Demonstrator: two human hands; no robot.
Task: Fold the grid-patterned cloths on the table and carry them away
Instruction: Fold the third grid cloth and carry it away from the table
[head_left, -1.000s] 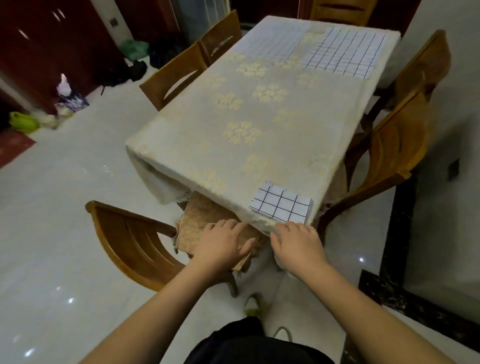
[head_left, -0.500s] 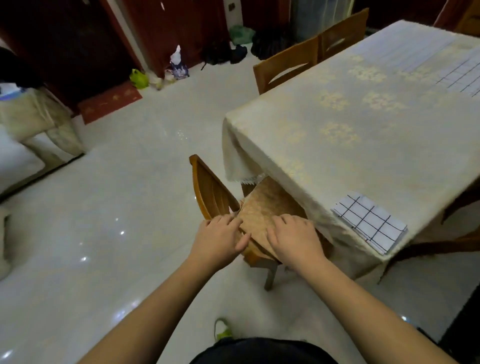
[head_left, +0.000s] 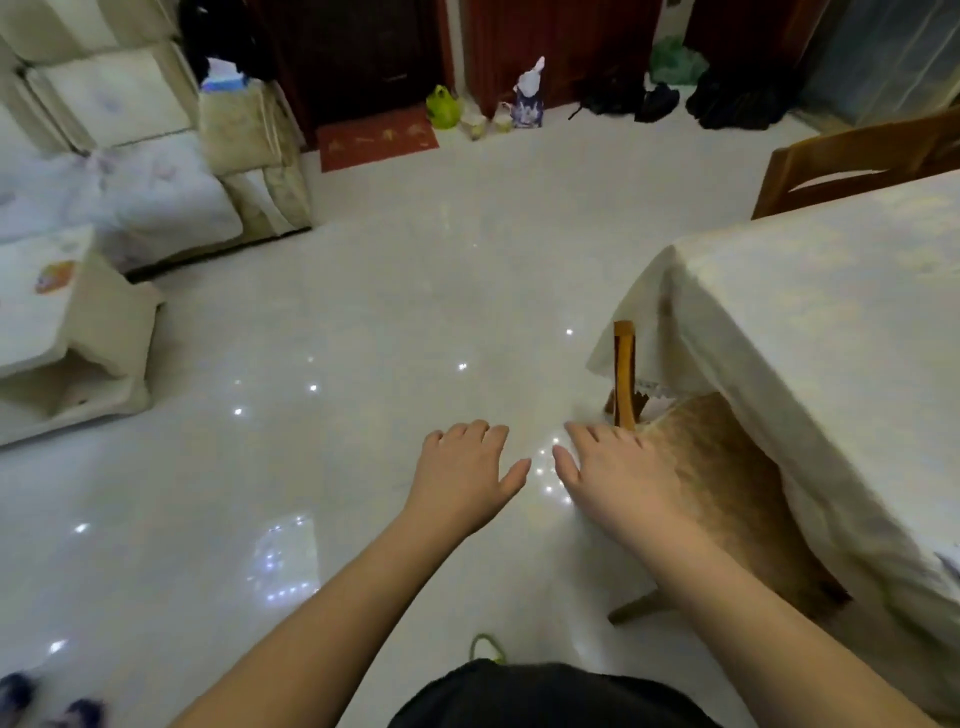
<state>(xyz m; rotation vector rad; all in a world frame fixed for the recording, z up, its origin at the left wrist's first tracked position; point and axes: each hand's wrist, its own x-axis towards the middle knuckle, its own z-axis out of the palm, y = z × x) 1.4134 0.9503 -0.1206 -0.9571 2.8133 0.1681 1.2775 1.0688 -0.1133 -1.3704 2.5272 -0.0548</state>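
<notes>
Left hand (head_left: 467, 475) and right hand (head_left: 618, 475) both held out flat, fingers relaxed, grasping nothing. Table (head_left: 831, 312) just right of right hand; chair (head_left: 727, 478) beneath it. Cloths not visible.

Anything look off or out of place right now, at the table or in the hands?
Yes: both the left hand and the right hand are open and hold nothing, over bare floor. No grid cloth shows in this view, though they are meant to be carried away. The table and chair look undisturbed.
</notes>
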